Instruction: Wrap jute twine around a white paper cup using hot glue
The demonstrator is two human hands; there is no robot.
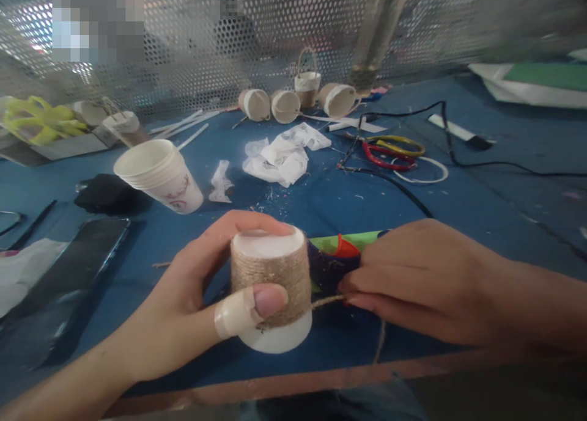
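Observation:
My left hand (202, 299) grips an upside-down white paper cup (273, 289) wrapped most of the way in brown twine; the thumb, with a plaster on it, presses on the twine. My right hand (413, 280) pinches the loose twine strand (328, 300) right beside the cup, pulling it taut. The rest of the strand hangs down over the table's front edge. Both hands are low in the middle of the view.
A stack of paper cups (158, 176) lies on its side on the blue table (481, 195). Several twine-wrapped cups (284, 103) stand at the back by a perforated metal screen. Scissors (389, 149), crumpled paper (282, 155), a black cable (458, 158) and a phone (64, 280) lie around.

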